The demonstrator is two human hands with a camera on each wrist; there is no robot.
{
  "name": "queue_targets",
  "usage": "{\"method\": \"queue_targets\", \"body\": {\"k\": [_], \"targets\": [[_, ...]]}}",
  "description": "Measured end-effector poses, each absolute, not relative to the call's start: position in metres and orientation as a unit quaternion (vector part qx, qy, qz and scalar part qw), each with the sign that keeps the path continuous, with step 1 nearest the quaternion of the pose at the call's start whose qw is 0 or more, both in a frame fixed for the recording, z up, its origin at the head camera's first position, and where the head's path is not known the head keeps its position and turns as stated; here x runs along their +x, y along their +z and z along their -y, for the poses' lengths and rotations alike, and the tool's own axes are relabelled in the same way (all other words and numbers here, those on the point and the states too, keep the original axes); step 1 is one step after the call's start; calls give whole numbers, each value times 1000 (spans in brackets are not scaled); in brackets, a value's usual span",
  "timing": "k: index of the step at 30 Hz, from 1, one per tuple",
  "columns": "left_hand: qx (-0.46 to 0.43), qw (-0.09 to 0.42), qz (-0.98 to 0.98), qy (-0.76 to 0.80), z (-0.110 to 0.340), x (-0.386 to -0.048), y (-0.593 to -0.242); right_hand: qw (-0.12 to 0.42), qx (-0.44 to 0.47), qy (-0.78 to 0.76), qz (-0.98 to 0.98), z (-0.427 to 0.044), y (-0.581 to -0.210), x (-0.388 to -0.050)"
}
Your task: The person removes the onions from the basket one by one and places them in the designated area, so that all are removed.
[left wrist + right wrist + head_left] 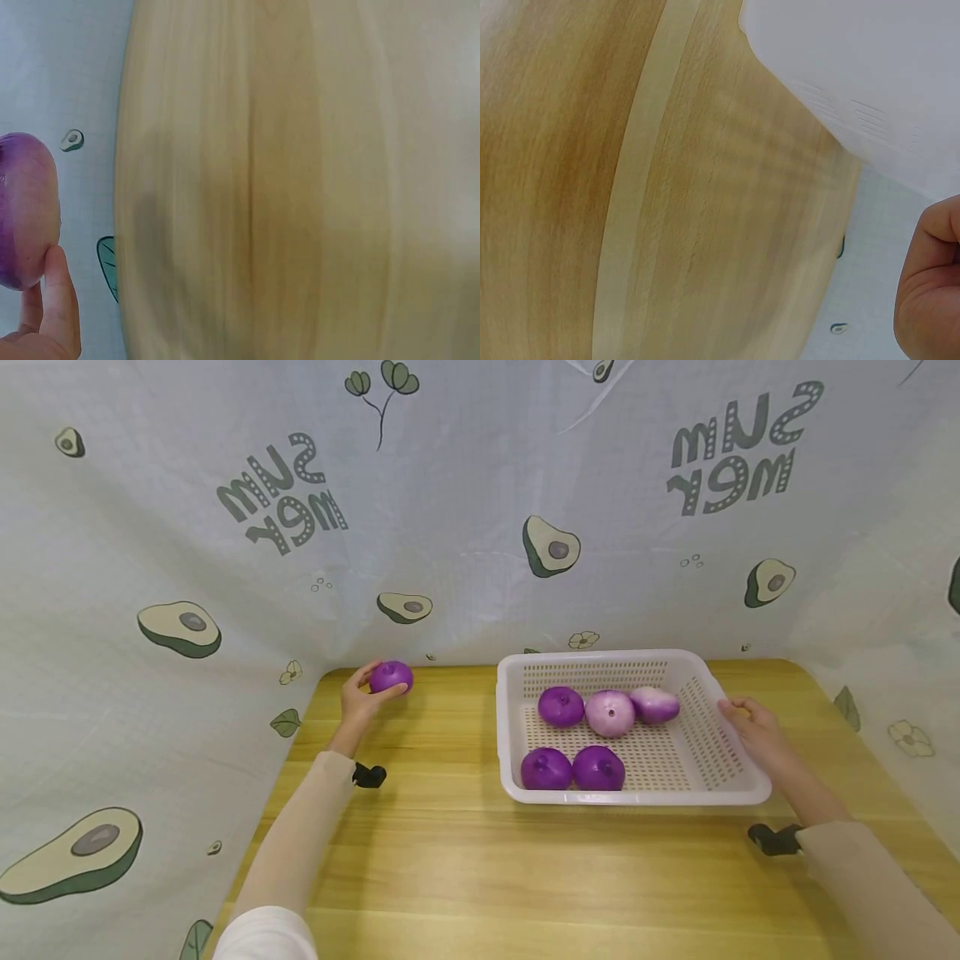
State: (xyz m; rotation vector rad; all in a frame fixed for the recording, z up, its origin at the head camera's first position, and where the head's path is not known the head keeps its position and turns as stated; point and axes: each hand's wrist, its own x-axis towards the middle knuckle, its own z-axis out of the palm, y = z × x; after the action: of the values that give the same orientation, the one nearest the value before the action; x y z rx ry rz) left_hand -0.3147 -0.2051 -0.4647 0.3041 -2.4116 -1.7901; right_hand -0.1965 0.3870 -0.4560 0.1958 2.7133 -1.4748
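A purple onion (392, 677) is held between the thumb and fingers of the left hand (362, 697), at the table's back left. In the left wrist view, that onion (28, 210) shows at the left edge with the fingers of the left hand (52, 315) against it. The right hand (757, 731) grips the right rim of a white plastic basket (633, 797). Inside the basket lie several onions, among them a dark purple one (561, 707) and a paler one (610, 713). In the right wrist view, the curled right hand (934, 285) is beside the basket's outer wall (855, 67).
The wooden table (450, 877) reaches back to a pale curtain (465, 510) printed with avocados, which also hangs along both sides. A black strap mount (369, 776) sits at the left wrist, another (774, 840) at the right wrist.
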Motion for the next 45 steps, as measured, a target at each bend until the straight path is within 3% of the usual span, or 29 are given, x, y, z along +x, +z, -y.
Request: {"method": "queue_targets", "body": {"k": [26,45], "targets": [[125,36,813,-567,228,-299,-499,30,60,-477,-876,-384,-453,-195],[114,27,828,-548,233,-301,-493,7,56,-468,-882,-387,-457,-196]]}}
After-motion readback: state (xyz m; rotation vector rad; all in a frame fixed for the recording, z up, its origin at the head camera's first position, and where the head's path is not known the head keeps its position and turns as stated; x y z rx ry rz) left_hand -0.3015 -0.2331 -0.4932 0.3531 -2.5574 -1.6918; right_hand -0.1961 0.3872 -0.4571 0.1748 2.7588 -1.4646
